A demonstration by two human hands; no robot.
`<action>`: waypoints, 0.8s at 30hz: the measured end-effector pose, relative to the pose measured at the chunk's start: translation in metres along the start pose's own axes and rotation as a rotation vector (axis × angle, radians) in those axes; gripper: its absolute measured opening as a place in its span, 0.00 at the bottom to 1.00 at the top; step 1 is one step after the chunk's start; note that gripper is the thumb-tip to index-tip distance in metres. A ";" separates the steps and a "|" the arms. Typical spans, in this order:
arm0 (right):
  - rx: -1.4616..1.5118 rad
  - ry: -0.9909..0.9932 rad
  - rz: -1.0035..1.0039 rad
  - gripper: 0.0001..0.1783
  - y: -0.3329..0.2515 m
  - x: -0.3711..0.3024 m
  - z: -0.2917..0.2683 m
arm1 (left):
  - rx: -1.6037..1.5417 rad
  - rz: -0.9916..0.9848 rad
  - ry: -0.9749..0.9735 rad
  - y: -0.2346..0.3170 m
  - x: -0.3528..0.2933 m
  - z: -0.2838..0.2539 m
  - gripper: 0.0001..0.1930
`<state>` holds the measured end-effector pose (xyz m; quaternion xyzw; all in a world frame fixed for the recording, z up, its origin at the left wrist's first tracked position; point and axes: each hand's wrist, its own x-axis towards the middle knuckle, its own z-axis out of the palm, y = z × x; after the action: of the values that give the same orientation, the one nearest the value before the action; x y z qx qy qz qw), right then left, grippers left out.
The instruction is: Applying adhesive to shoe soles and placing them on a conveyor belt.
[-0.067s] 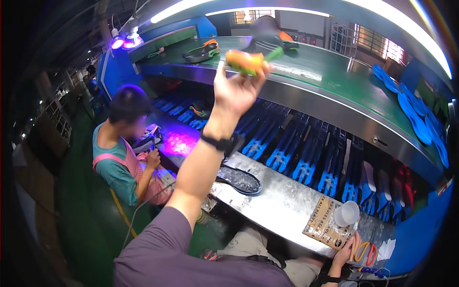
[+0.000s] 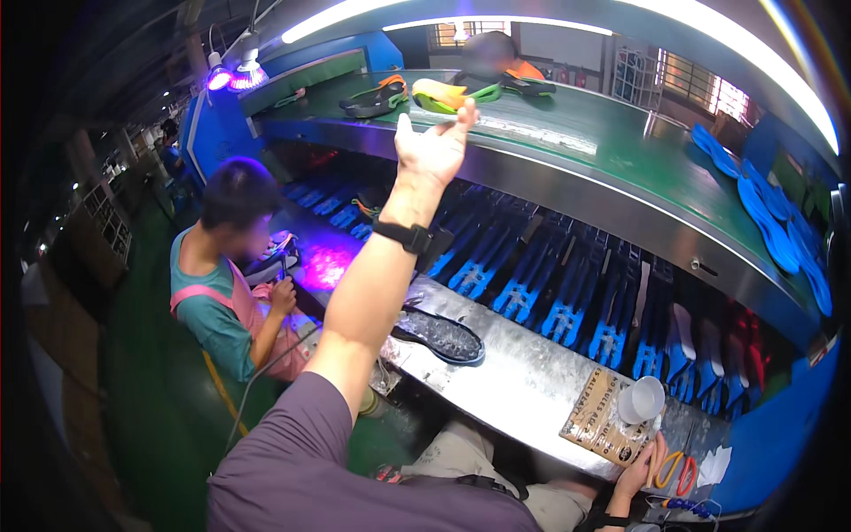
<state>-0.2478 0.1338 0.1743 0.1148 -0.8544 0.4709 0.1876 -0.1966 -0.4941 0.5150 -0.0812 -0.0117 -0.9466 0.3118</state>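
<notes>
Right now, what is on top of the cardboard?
A whitish cup rests on the cardboard, with the right hand at one corner. The patch directly beneath the cup is covered, so it cannot be seen.

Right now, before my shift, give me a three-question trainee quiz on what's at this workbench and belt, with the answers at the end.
1. Which hand is raised, open, near the bright orange-and-green shoe piece on the green belt?
2. True or false: the pale cup sits on the brown cardboard.
3. The flat sole-shaped pieces at the belt's right end are: A, red; B, blue; C, white.

Key: 1. The left hand. 2. True. 3. B.
</notes>
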 end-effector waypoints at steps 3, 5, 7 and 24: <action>-0.034 0.021 -0.034 0.18 0.002 0.000 0.002 | 0.575 0.195 0.036 0.027 0.032 -0.024 0.36; 0.012 0.017 -0.005 0.18 0.004 0.000 0.005 | 0.982 0.297 0.070 0.055 0.032 -0.041 0.28; 0.041 0.012 0.010 0.18 0.006 0.000 0.007 | 1.265 0.532 0.048 0.085 0.038 -0.044 0.23; -0.028 -0.063 0.076 0.17 0.005 0.000 0.010 | 2.903 0.628 0.900 0.211 0.095 0.048 0.26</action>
<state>-0.2517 0.1282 0.1661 0.0944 -0.8701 0.4617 0.1443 -0.1400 -0.7169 0.5715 0.5621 -0.7786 0.0325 0.2769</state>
